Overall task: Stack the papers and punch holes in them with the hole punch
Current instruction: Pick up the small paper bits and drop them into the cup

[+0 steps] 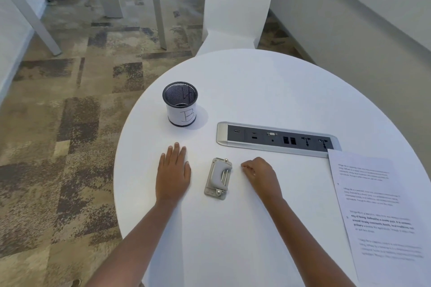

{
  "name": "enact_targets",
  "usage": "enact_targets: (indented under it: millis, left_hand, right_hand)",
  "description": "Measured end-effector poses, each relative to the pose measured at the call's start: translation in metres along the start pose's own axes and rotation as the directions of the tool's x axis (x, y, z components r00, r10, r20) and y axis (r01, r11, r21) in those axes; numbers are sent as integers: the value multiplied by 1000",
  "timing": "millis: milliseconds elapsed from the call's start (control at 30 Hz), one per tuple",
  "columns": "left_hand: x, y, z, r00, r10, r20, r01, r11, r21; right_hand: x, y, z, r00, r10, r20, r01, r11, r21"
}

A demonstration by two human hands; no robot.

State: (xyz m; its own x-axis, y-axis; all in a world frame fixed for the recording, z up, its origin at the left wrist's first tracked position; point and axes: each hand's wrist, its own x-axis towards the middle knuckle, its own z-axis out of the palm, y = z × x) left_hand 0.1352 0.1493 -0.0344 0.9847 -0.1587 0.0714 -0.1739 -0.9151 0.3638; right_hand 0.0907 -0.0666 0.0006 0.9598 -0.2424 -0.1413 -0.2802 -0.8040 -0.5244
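A small grey metal hole punch lies on the round white table, between my two hands. My left hand rests flat on the table to the punch's left, fingers stretched out, holding nothing. My right hand rests to the punch's right with its fingers curled in, nothing visible in it. Neither hand touches the punch. Printed papers lie at the table's right edge, overlapping each other, apart from both hands.
A black mesh pen cup labelled "B" stands behind my left hand. A recessed power and data socket strip runs across the table's middle. A white chair stands at the far side. Patterned carpet lies to the left.
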Motion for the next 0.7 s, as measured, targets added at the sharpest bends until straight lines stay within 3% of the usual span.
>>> enact_targets:
  millis: [500,600,700]
  left_hand:
    - [-3,4,-3,1000,-9,-20,9,1000,-1]
    - [-3,5,-4,1000,-4,-31,4,1000,2]
    - [-2,5,-5,999,5,-36,-5,1000,5]
  right_hand:
    - [17,-17,-4,992,-23,126,57,961,-270]
    - [23,-25,-7,994,16,112,-1,991,-135]
    - [34,-51,-17,1000,20,-11,-19,996,88]
